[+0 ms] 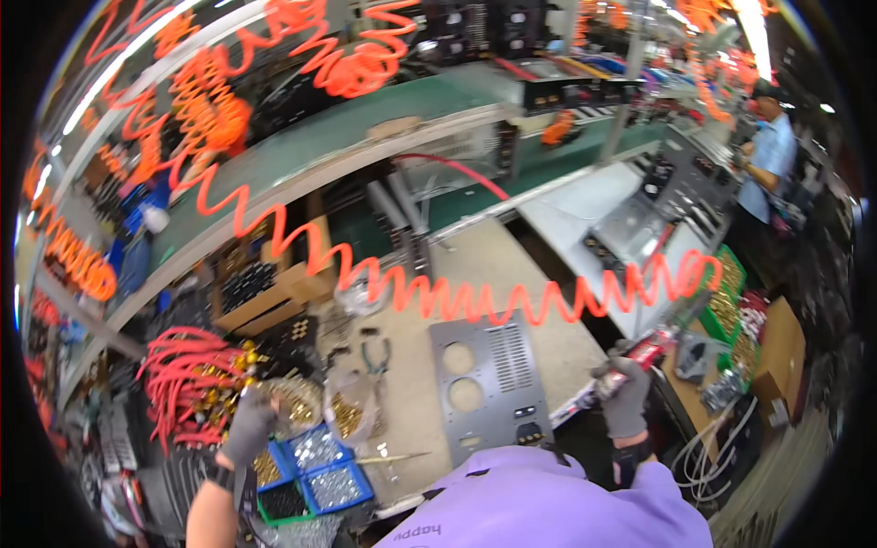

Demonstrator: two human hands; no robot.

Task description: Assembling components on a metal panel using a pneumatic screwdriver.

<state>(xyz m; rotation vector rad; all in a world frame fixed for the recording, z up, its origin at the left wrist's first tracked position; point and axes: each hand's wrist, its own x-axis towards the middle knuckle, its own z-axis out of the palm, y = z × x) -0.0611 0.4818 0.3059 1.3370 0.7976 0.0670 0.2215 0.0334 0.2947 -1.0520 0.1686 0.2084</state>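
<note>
Right hand (626, 397) closed around a red tool (654, 347) at the worktop's right edge; left hand (248, 427) beside the small parts, its grip unclear.

An orange coiled hose (521, 306) stretches across the view above the worktop (406, 384), passing over the far edge of a grey metal panel (495, 406) that lies flat between the person's hands. Blue bins (320, 467) of fasteners, a clear bag (352, 409) of brass pieces and pliers (375, 356) crowd its left side; red hoses (178, 374) heap beyond the left hand. Green bins (736, 343) and an open carton (784, 361) stand to the right.
</note>
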